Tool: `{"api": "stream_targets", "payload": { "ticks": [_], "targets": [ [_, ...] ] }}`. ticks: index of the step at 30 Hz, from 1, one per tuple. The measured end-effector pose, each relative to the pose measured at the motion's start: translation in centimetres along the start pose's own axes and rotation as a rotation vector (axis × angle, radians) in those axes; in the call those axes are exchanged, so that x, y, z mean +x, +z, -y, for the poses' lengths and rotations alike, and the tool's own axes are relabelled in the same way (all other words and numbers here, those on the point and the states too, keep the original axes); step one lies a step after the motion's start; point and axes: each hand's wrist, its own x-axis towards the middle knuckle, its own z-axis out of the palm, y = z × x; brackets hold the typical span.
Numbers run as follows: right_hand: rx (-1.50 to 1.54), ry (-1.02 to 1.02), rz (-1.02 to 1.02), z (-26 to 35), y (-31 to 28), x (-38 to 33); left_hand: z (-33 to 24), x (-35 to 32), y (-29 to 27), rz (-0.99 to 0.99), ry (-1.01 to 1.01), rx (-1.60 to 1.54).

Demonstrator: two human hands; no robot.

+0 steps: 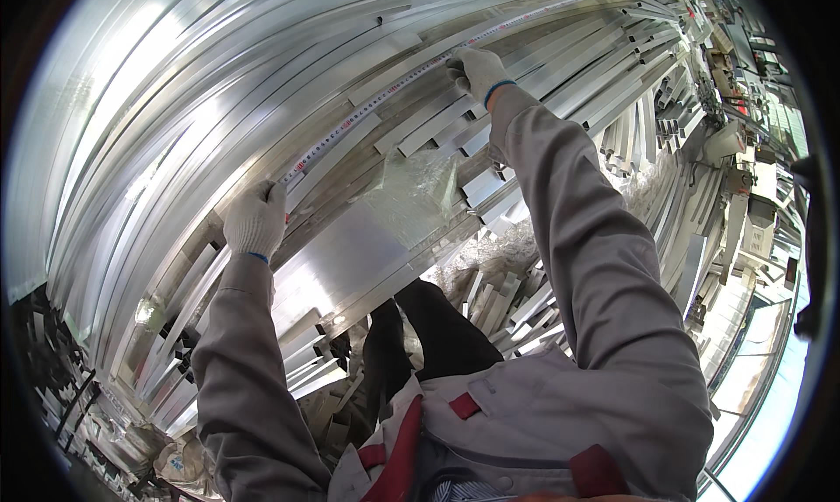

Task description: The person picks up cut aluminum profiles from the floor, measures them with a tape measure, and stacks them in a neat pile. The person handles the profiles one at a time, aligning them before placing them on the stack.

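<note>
A white tape measure blade [346,124] with red marks lies stretched along the silvery metal bars, running from my left hand toward the far right. My left hand [256,215], in a white knit glove, is closed at the near end of the blade; a small red bit shows beside its fingers. Farther along, my right hand [478,71], gloved alike, rests with curled fingers at the blade's near edge. Whatever those fingers grip is hidden. Under the blade lie long flat metal profiles [420,73].
Long shiny bars [175,126] fill the far left. A wide flat metal plate [341,248] lies nearest my legs, with clear plastic film [411,191] over part of it. Cut bar ends [464,139] jut out toward me. Boxes [759,226] and other bars stand at the right.
</note>
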Motion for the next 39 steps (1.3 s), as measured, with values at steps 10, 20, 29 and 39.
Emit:
{"api": "stream_targets", "payload": {
  "ticks": [10, 20, 29, 39],
  "targets": [
    [-0.158, 0.014, 0.122, 0.9, 0.9, -0.6, 1.5, 4.9, 2.6, -0.11, 0.013, 0.145],
    [-0.239, -0.06, 0.174, 0.3, 0.9, -0.6, 2.0, 6.5, 4.7, -0.153, 0.0, 0.178],
    [-0.483, -0.097, 0.076, -0.5, 2.0, 0.6, 2.7, 7.3, 5.4, -0.139, 0.009, 0.145],
    [-0.095, -0.026, 0.014, -0.9, 2.3, 1.9, 2.0, 4.5, 3.4, -0.072, 0.203, -0.01]
  ]
}}
